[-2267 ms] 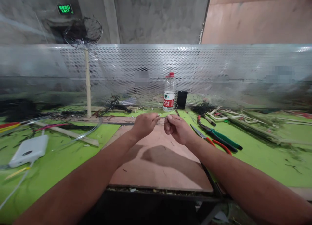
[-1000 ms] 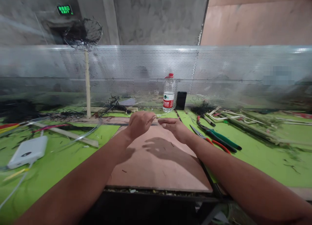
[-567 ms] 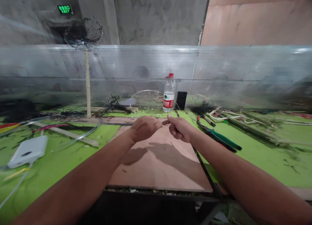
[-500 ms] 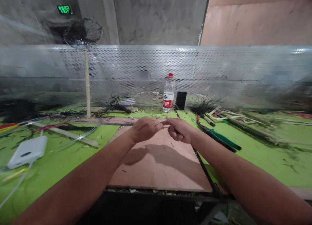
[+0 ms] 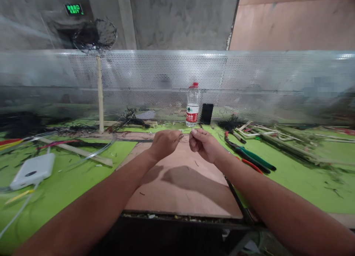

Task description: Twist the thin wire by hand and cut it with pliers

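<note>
The left hand and right hand stand apart, fingers curled; whether either grips anything cannot be determined. The wooden board lies at six o'clock, the bottle at twelve.

Free room over the near board — bottle beyond, green-handled tool rightward, then seemingly low stems.

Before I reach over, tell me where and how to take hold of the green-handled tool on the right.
Grip the green-handled tool around its handles, coming from above and the right with the right hand. It appears to lie flat, handles slanting right and toward you. A red handle sits close along its near side, so approaching there would likely catch both.
</note>
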`<state>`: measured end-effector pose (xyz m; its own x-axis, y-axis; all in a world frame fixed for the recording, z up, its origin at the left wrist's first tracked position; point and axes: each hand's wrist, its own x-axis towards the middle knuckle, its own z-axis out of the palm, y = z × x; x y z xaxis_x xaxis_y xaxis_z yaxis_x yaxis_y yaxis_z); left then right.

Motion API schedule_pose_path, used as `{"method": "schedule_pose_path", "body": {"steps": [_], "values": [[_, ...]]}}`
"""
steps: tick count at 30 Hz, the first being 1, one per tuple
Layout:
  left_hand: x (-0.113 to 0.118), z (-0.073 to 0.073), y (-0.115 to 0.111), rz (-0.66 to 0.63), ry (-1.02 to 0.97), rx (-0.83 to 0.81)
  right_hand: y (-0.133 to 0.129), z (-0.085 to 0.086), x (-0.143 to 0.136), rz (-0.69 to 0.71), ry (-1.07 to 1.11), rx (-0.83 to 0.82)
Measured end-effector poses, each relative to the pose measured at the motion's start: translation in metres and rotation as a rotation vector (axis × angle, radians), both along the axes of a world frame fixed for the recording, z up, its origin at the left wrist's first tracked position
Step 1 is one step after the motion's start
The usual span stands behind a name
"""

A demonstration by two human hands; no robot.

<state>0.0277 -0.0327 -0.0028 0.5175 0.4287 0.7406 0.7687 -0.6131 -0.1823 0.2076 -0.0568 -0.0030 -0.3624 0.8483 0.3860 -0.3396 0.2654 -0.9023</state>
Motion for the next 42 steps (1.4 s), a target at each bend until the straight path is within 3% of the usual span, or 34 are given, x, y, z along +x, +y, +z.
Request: {"method": "schedule_pose_path", "body": {"steps": [5,14,19,23,25,29,32,36,39,42], "values": [[0.005,0.005,-0.004,0.051,-0.175,-0.143,-0.005,0.000,-0.004,-0.076,-0.113,0.129],[0.007,0.011,-0.007,-0.125,-0.409,-0.319,0.002,-0.006,-0.001,-0.260,-0.419,0.449],[0.001,0.014,-0.009,-0.256,-0.388,-0.311,0.018,-0.017,0.003,-0.302,-0.477,0.626],[0.001,0.012,-0.011,-0.324,-0.233,-0.309,0.027,-0.022,0.006,-0.284,-0.544,0.720],[0.003,0.010,-0.012,-0.331,-0.122,-0.292,0.031,-0.025,0.007,-0.261,-0.538,0.674],[0.008,0.005,-0.013,-0.301,0.082,-0.205,0.035,-0.029,0.008,-0.166,-0.405,0.376],[0.005,0.002,-0.009,-0.217,0.036,-0.086,0.035,-0.030,0.008,-0.108,-0.372,0.236],[-0.010,0.001,0.003,-0.107,-0.022,0.118,0.028,-0.025,0.007,-0.185,-0.468,0.103],[-0.017,0.001,0.010,-0.077,0.135,0.215,0.018,-0.014,0.007,-0.226,-0.522,0.066],[-0.016,0.001,0.011,-0.095,0.296,0.264,0.009,-0.002,0.008,-0.243,-0.386,0.075]]}}
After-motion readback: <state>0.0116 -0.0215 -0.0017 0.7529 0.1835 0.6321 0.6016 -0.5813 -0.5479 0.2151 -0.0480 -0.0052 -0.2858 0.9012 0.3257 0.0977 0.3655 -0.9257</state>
